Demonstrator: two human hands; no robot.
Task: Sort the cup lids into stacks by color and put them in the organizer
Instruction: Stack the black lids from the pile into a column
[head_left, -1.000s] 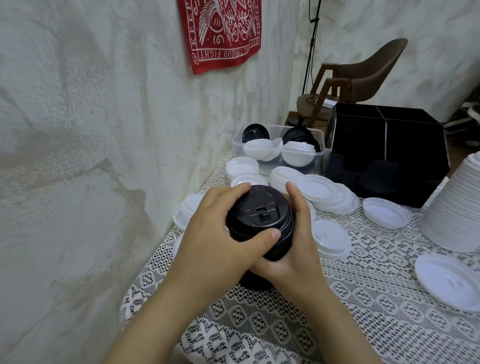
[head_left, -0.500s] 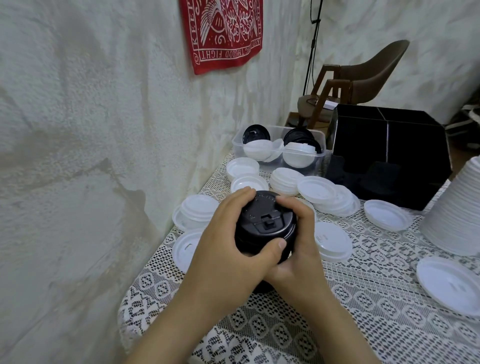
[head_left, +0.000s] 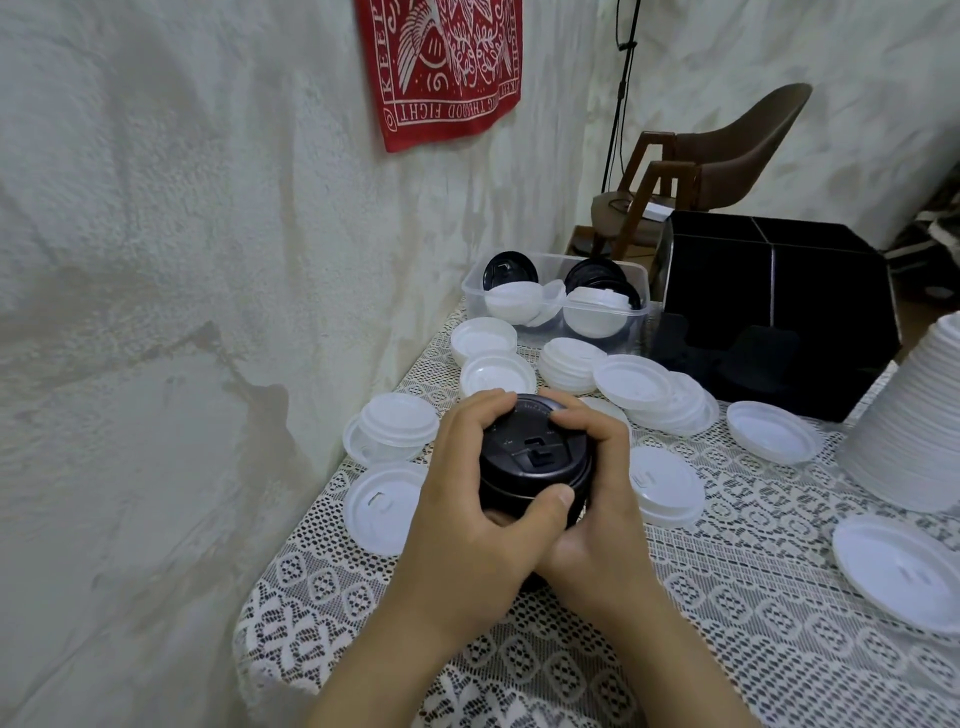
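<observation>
Rough white plaster wall (head_left: 182, 260) on the left; table under a white lace cloth (head_left: 727, 597).

Black boxy organizer (head_left: 779, 312) stood at the far side, well apart from the hands, beside a clear plastic tub (head_left: 472, 293) of mixed lids. Loose white plastic cup lids (head_left: 665, 483) lay scattered between.

Stack of black plastic cup lids (head_left: 535, 457) was near the table's front, clasped in both hands. Whether its base touched the cloth was hidden.

Risk, as judged: squeezed only from the sides, the stack could shed its lower lids on a lift. A carry toward the organizer could also sweep the white lids just beside it.

Left hand (head_left: 467, 530) curled over the top rim, thumb across the near side. Right hand (head_left: 602, 530) wrapped the right side, fingertips on top. Both closed firmly round the stack.
</observation>
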